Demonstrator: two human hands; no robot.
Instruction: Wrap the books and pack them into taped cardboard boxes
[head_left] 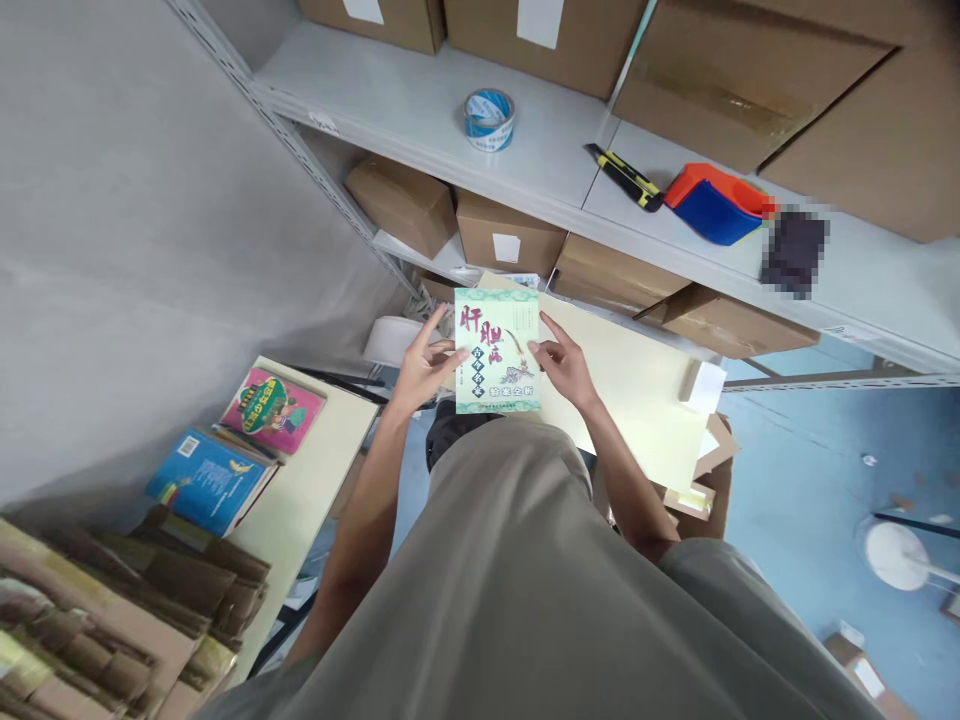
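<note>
A pale green book [498,340] with Chinese characters and a small drawing on its cover faces me, upright in front of my waist. My left hand [425,368] grips its left edge, the thumb on the cover and the index finger stretched out beside it. On the opposite edge, my right hand [564,364] grips the book the same way, thumb at the front. The fingers behind the book are partly hidden. Beneath and beyond it lies a pale yellow tabletop [622,390].
A grey shelf [390,95] ahead carries cardboard boxes [544,40], a tape roll [489,120], a box cutter [624,177] and a red-and-blue tape dispenser [716,203]. At left, a side table [315,490] bears a pink book [274,410], a blue book [212,480] and folded cardboard [112,600].
</note>
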